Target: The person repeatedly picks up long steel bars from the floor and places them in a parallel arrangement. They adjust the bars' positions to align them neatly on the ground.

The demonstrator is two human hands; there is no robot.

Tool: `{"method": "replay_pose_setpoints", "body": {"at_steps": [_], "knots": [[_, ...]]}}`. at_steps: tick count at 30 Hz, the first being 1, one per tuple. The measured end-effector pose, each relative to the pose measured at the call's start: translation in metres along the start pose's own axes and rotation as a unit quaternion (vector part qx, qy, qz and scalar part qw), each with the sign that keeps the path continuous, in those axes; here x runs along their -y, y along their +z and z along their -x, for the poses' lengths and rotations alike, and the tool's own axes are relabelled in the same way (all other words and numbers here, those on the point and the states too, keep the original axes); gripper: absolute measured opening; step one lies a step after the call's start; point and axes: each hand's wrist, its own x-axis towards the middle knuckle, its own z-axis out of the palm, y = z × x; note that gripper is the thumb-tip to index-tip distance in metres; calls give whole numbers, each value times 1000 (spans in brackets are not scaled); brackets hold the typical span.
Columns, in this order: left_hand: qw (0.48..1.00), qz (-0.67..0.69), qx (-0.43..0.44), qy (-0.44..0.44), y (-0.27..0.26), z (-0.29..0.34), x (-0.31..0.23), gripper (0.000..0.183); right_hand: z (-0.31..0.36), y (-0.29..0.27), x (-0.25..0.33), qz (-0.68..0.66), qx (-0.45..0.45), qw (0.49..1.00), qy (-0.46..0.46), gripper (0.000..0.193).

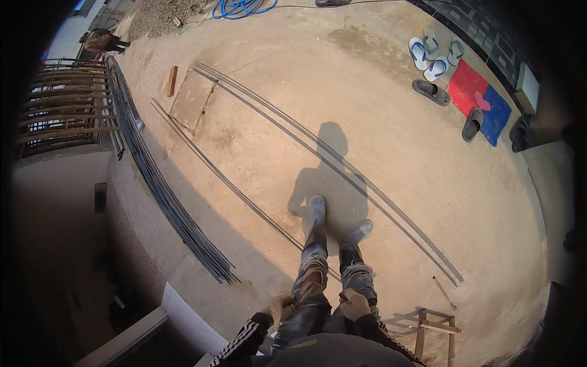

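My left hand [280, 307] and right hand [354, 304] curl near my trousers [307, 303], pinching anything or not I cannot tell, while thin rods [235, 188] lie ahead, probably stiff yet springy, best held mid-length.

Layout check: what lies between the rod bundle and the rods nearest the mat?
The head view shows more rods, a brown block and a floor slab.

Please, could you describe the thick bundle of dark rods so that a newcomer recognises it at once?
Start at the pale floor and go to its left side, where brown poles lie in a row. Beside them, the bundle of dark rods curves down the picture. Unlike the few thin rods farther right, it has many packed tightly together.
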Motion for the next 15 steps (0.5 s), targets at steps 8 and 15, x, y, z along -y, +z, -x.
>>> {"method": "replay_pose_setpoints", "body": {"at_steps": [8,15], "knots": [[934,-301,-64,181,-69,-37,-70,33,9,15,-71,-4,-250,937,245,25],[986,-112,98,69,-102,-82,-19,44,-13,121,-57,-262,-194,902,283,19]]}}
